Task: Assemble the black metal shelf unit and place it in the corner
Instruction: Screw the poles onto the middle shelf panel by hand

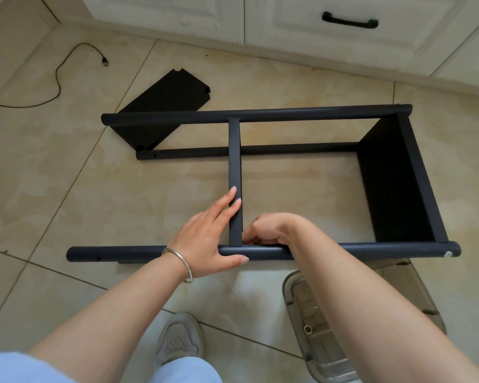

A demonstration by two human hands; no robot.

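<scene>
The black metal shelf unit (260,114) lies on its side on the tiled floor, with round posts running left to right. One shelf panel (393,183) stands fixed at the right end. A middle shelf panel (235,161) is seen edge-on between the near post (343,248) and the far post. My left hand (210,239) lies with straight fingers along that middle panel, thumb on the near post. My right hand (268,229) is curled at the joint of panel and near post; what its fingertips hold is hidden. A loose black shelf panel (163,106) lies flat at the far left.
A clear plastic tray (315,335) with small hardware sits on the floor under my right forearm. A black cable (58,78) trails at the far left. White cabinets (343,23) with a black handle line the back. My grey shoe (179,338) is at bottom centre.
</scene>
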